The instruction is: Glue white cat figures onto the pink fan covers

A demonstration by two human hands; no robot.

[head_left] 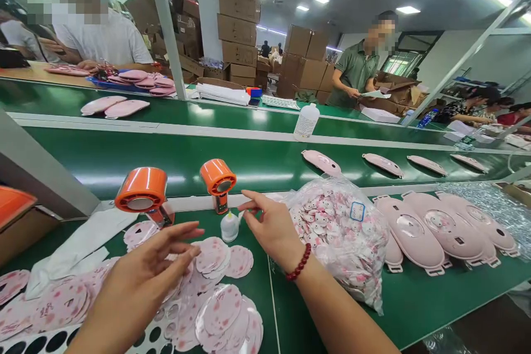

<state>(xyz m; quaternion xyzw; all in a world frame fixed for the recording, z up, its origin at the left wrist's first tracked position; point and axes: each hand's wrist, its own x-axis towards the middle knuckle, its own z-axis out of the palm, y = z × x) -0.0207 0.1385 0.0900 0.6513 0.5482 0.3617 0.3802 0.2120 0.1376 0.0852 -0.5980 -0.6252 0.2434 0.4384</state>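
Nearby, stuffed plastic bag [340, 238], small white bottle [229, 227].

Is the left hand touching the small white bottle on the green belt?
Apart. The head view shows a plain gap between the left hand and the small white bottle; the fingertips stop short of it.

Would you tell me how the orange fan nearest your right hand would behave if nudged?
The orange fan looks top-heavy, its wide head on a narrow handle, so it would probably tip if nudged. Its glossy shell may feel slippery.
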